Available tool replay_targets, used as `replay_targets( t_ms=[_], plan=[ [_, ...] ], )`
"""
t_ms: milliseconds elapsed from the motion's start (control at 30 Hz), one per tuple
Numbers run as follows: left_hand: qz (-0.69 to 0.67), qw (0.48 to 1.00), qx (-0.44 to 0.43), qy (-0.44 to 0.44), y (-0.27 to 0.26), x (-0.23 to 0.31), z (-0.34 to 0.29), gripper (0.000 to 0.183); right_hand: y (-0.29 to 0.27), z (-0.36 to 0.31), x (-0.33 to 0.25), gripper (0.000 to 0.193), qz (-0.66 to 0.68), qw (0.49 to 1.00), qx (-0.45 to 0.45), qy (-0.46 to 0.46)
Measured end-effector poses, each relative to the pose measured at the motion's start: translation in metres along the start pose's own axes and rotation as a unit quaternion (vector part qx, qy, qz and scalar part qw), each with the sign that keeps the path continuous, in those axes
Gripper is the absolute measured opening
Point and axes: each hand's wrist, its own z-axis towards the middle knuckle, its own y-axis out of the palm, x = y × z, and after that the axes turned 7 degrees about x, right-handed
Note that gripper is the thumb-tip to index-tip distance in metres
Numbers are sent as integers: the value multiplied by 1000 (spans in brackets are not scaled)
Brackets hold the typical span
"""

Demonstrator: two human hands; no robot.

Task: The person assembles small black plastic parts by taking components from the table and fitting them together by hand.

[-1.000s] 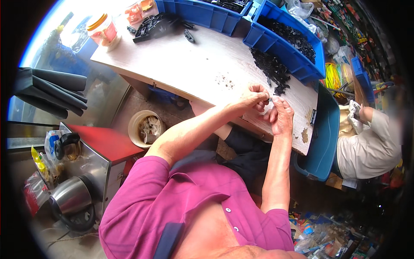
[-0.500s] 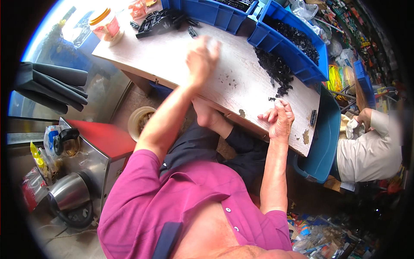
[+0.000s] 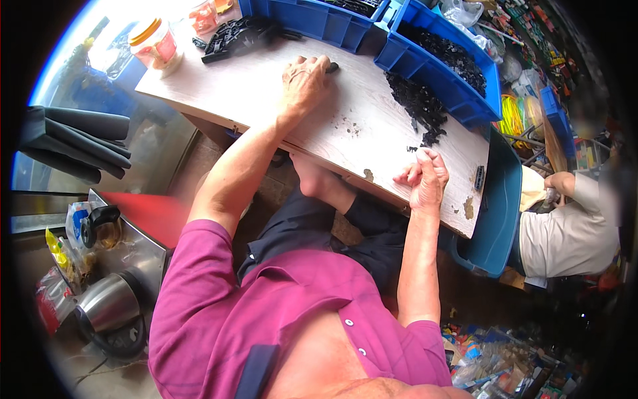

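Note:
My left hand (image 3: 304, 83) is over the far middle of the pale table (image 3: 359, 110), its fingers curled round a small black plastic piece (image 3: 332, 67) whose end shows at its right side. Close to the table's near right edge, my right hand (image 3: 428, 178) is closed, thumb and fingers pressed together; what it holds, if anything, cannot be made out. Just beyond its fingertips lie tiny black bits (image 3: 411, 149). A heap of small black plastic parts (image 3: 419, 106) spreads on the tabletop beyond it. A pile of longer black plastic pieces (image 3: 236, 38) lies at the far left.
Two blue bins, one at the back (image 3: 306, 25) and one at the right (image 3: 432, 83), hold black parts. A jar (image 3: 156, 46) stands at the left corner. Beside the table's right end is a teal tub (image 3: 492, 246); another person (image 3: 565, 233) sits beyond. A kettle (image 3: 109, 302) is at left.
My left hand has come down to the tabletop from a blurred sweep. The black piece that lay apart near the pile is gone from there, and one now shows at my left fingers.

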Motion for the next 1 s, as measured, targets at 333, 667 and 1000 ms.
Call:
replay_targets(
  t_ms=[333,667,1000],
  plan=[
    [-21,997,31,-62,-13,11,-18,26,4,0,-2,15,11,1000,11,2],
    [-203,973,-1,-108,-26,45,-39,25,-1,1,0,15,13,1000,14,-6],
    [-64,984,-142,87,-23,67,-33,25,7,-2,-2,15,21,999,26,2]
  ],
)
